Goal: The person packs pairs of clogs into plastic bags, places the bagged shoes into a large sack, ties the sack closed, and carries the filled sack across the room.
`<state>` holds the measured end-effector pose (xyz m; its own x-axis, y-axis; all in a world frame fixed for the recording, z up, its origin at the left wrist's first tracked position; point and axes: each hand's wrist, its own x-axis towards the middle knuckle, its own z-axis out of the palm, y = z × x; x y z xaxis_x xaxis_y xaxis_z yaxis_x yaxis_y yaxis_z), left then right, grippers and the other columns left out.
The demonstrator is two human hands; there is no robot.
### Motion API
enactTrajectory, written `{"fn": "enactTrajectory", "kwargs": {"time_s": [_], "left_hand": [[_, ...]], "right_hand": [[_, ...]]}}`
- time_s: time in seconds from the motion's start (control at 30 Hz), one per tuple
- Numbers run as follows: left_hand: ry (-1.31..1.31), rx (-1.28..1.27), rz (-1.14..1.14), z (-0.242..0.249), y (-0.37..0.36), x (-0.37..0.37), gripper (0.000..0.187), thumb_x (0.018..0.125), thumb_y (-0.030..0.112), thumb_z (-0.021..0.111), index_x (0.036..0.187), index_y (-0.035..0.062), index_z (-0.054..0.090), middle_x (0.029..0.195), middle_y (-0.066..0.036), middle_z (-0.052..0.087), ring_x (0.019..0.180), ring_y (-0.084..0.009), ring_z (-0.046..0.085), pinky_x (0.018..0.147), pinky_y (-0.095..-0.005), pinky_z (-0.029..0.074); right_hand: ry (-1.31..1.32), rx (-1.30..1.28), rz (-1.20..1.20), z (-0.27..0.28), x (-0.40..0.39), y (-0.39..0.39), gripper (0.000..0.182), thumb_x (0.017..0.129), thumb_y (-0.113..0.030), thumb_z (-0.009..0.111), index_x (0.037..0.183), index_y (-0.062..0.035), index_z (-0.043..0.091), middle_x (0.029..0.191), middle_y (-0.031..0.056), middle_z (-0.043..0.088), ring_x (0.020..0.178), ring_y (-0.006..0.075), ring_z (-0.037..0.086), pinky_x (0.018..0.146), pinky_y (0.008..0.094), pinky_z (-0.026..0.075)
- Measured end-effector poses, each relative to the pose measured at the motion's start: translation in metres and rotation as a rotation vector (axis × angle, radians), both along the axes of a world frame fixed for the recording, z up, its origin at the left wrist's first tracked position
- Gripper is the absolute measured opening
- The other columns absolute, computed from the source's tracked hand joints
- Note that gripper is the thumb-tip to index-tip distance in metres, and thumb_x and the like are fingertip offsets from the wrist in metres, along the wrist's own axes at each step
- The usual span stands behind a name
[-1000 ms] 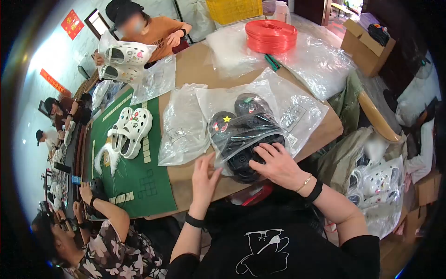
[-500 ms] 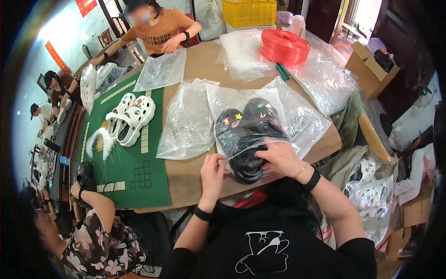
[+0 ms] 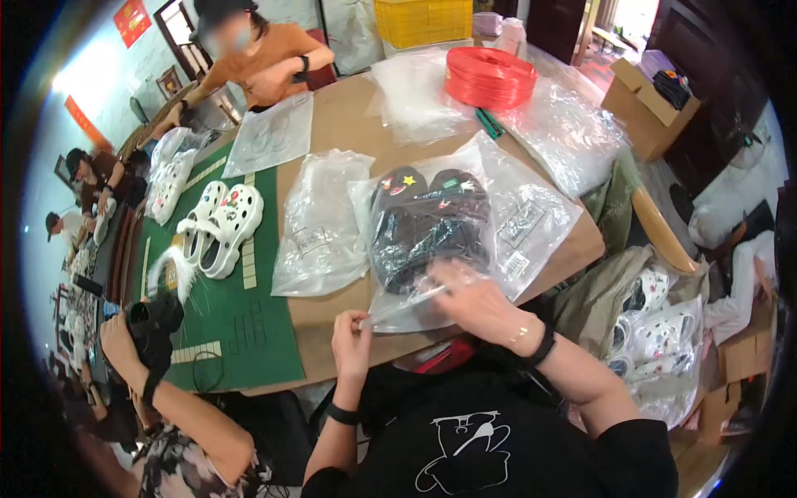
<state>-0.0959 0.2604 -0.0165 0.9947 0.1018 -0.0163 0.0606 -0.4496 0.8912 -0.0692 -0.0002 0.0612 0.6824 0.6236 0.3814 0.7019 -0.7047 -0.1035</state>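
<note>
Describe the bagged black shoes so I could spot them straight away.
Start at the big brown-topped table and look to its near side, where a clear plastic bag lies by the wearer's left hand. Inside is a pair of black clogs, toes pointing away. Unlike the unbagged white clogs on the green mat, these are bagged and bear a yellow star.

I can read no words: the boxed print [image 3: 527, 224] and barcode [image 3: 516, 266] on a plastic bag [image 3: 554, 212] and the red wall sign [image 3: 131, 22] are illegible.
</note>
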Motion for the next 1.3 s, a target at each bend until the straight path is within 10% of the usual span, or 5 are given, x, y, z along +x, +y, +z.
{"fn": "enactTrajectory", "kwargs": {"time_s": [0.2,0.47,0.8,1.07,1.3], "left_hand": [[-0.513,0.282,-0.169,0.079,-0.038,-0.011,0.035,0.076,0.003,0.069,0.11,0.0025,0.06,0.117,-0.015,0.053,0.113,-0.0354,0.048,0.096,-0.0434,0.04],[-0.745,0.516,-0.52,0.086,-0.119,0.024,0.048,0.073,0.007,0.071,0.119,0.0101,0.06,0.122,-0.012,0.051,0.114,-0.0323,0.049,0.1,-0.0496,0.035],[-0.904,0.438,-0.787,0.072,-0.157,0.004,0.033,0.074,0.006,0.067,0.107,0.0053,0.064,0.109,-0.01,0.055,0.104,-0.0291,0.054,0.09,-0.0436,0.042],[-0.903,0.601,-0.702,0.023,-0.205,0.025,0.025,0.077,0.015,0.066,0.101,0.0087,0.06,0.095,-0.005,0.054,0.088,-0.0217,0.053,0.074,-0.0361,0.039],[-0.97,0.582,-0.717,0.02,-0.217,0.022,0.017,0.079,0.016,0.054,0.093,0.0091,0.058,0.089,-0.005,0.053,0.087,-0.0218,0.052,0.078,-0.0371,0.04]], "right_hand": [[0.345,0.752,-0.243,0.016,-0.044,-0.081,0.013,0.087,-0.009,0.064,0.097,-0.0019,0.068,0.097,0.0098,0.069,0.088,0.0228,0.067,0.078,0.0314,0.053],[0.334,0.798,-0.493,-0.016,-0.057,-0.109,0.014,0.086,-0.007,0.065,0.099,-0.0013,0.065,0.089,0.0082,0.063,0.078,0.0155,0.063,0.067,0.0274,0.05],[0.421,0.551,-0.695,-0.05,-0.054,-0.114,0.024,0.094,-0.025,0.051,0.094,-0.002,0.058,0.08,0.0189,0.061,0.078,0.0346,0.062,0.069,0.0428,0.048],[0.882,1.208,-0.682,-0.066,-0.052,-0.115,0.023,0.095,-0.017,0.056,0.078,-0.0015,0.053,0.061,0.0031,0.055,0.053,0.0093,0.053,0.048,0.0255,0.043],[0.908,1.328,-0.615,-0.075,-0.053,-0.117,0.019,0.094,-0.013,0.053,0.08,-0.0008,0.057,0.063,0.0014,0.055,0.051,0.0094,0.052,0.046,0.0235,0.042]]}}
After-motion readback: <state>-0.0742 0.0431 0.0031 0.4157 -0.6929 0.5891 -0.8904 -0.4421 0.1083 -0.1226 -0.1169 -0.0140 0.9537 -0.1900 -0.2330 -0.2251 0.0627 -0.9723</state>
